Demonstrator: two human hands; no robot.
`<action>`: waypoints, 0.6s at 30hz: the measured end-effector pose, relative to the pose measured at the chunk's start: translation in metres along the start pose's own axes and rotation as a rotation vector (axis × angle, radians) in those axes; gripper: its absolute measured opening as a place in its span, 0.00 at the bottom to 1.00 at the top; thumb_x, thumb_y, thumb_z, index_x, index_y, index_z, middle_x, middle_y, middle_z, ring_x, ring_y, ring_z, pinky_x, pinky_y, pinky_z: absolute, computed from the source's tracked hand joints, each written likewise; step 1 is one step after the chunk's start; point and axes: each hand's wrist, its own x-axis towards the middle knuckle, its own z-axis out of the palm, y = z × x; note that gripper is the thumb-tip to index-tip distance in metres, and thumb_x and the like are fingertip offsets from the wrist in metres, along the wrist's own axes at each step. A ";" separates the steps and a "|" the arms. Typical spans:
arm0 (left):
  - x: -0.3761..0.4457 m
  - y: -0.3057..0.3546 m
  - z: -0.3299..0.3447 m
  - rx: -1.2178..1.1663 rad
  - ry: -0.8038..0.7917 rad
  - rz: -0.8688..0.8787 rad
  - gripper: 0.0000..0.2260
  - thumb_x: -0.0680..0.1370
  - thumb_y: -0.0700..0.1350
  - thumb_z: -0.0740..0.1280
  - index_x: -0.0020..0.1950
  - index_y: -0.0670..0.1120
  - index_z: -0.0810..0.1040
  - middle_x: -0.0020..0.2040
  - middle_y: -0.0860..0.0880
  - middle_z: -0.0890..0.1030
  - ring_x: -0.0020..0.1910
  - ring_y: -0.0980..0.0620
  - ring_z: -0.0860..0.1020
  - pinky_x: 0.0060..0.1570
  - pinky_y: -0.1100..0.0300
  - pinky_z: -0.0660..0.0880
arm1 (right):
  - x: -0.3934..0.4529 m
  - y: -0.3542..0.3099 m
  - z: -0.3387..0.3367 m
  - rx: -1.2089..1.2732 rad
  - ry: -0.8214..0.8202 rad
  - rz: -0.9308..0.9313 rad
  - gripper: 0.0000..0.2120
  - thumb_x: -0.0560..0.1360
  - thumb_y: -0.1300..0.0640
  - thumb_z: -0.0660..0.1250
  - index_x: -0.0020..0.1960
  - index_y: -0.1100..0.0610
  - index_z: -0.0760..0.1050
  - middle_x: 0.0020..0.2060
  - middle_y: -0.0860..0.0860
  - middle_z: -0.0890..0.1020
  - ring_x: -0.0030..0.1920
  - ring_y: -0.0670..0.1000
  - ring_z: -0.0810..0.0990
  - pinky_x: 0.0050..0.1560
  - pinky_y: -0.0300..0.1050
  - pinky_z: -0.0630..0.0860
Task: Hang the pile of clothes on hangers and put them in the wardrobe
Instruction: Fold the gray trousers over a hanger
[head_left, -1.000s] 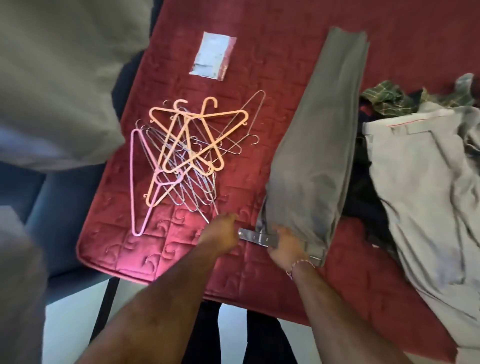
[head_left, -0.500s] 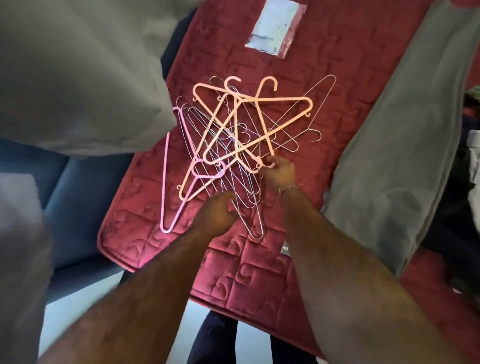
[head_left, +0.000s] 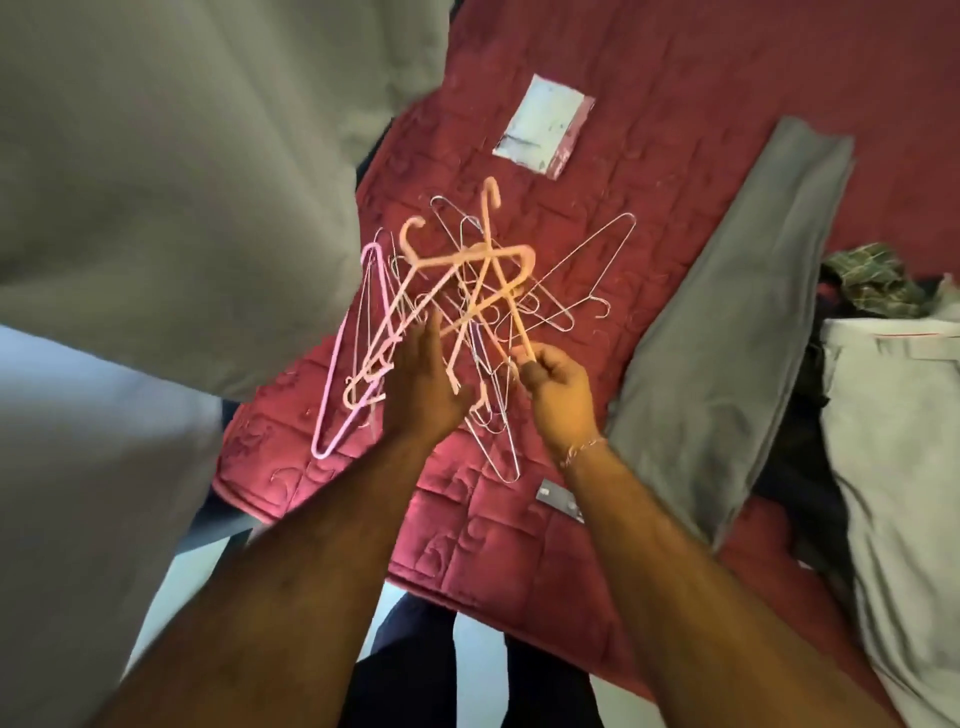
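Observation:
A tangle of hangers lies on the red quilted bed (head_left: 649, 88): orange plastic hangers (head_left: 483, 260), a pink hanger (head_left: 358, 332) and several thin wire hangers (head_left: 571, 291). My right hand (head_left: 558, 392) pinches the lower end of one orange hanger and lifts it, tilting the tangle upward. My left hand (head_left: 423, 384) reaches into the tangle with fingers extended against the hangers. Folded grey trousers (head_left: 737, 332) lie to the right. A pile of clothes (head_left: 893, 395) sits at the far right, with a light grey garment on top.
A large grey pillow or cushion (head_left: 171, 171) fills the upper left, next to the hangers. A small clear packet (head_left: 543, 130) lies further up the bed. A metal clip-like piece (head_left: 558, 496) rests near the bed's near edge. Floor and my dark trousers show below.
Both hands left the grey trousers and moved left to the hangers. The right hand took an orange hanger and raised it, pulling the tangle up; the left hand moved in among the hangers.

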 end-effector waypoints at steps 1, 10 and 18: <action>-0.003 0.004 -0.006 -0.044 -0.017 -0.009 0.47 0.73 0.54 0.76 0.84 0.48 0.53 0.77 0.38 0.67 0.74 0.36 0.69 0.66 0.42 0.72 | -0.018 -0.010 -0.002 -0.029 0.013 -0.059 0.06 0.82 0.59 0.67 0.51 0.57 0.82 0.34 0.45 0.77 0.33 0.44 0.70 0.35 0.40 0.68; -0.008 0.048 -0.048 -0.175 -0.186 0.010 0.16 0.76 0.44 0.72 0.63 0.48 0.78 0.54 0.43 0.84 0.51 0.40 0.82 0.50 0.50 0.79 | -0.106 -0.073 -0.044 -0.237 0.247 -0.247 0.11 0.85 0.51 0.61 0.52 0.52 0.82 0.33 0.41 0.77 0.34 0.42 0.74 0.39 0.46 0.74; -0.020 0.079 -0.031 -0.143 -0.285 0.088 0.35 0.76 0.46 0.74 0.80 0.48 0.64 0.73 0.42 0.73 0.67 0.41 0.76 0.63 0.49 0.76 | -0.132 -0.100 -0.081 -0.125 0.245 -0.271 0.12 0.84 0.54 0.61 0.50 0.54 0.83 0.30 0.48 0.80 0.29 0.48 0.75 0.32 0.48 0.75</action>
